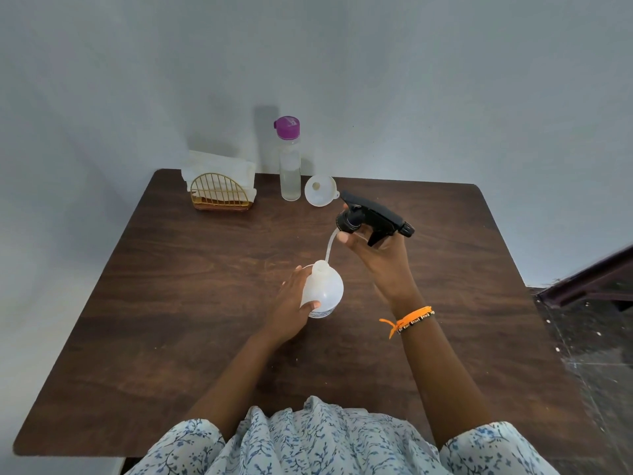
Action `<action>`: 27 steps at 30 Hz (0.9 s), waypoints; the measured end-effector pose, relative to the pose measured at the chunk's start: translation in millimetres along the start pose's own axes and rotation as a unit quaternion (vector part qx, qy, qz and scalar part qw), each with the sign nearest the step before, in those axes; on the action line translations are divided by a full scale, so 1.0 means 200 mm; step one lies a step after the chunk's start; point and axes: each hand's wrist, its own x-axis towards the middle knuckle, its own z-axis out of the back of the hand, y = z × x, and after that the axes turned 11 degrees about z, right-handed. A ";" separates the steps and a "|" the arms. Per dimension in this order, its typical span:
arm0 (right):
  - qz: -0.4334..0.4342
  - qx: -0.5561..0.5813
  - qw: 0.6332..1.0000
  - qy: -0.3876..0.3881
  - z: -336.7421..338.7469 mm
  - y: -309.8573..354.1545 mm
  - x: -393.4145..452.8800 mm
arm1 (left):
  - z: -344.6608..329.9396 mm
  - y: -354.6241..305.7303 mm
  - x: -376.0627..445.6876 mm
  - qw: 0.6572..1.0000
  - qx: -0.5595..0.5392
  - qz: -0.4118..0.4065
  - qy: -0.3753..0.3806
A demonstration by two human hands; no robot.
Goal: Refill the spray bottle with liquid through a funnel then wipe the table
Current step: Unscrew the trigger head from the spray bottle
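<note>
One surface point(171, 303) is carrying everything. Two bottles are showing: one white spray bottle point(325, 289) with its neck open, and one clear bottle point(290, 166) wearing one purple cap point(287, 127). One black spray head point(373, 217) is trailing one tube point(329, 245). One white funnel point(320, 190) is lying near the clear bottle. One gold wire holder point(219, 193) is keeping a stack of napkins point(219, 162), too close-packed to count. Two hands are working: left point(291, 303), right point(380, 255). Two bands point(411, 318) are circling the right wrist.
</note>
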 end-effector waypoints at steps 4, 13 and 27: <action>0.014 -0.002 1.000 0.000 0.01 0.04 0.02 | 0.00 0.00 0.00 1.000 0.002 -0.005 -0.004; 0.057 -0.041 0.997 -0.009 0.03 0.12 0.05 | 0.00 -0.01 -0.01 1.000 0.008 -0.015 -0.012; 0.087 -0.031 0.996 -0.010 0.04 0.17 0.08 | 0.01 0.00 -0.01 1.000 0.015 -0.015 -0.012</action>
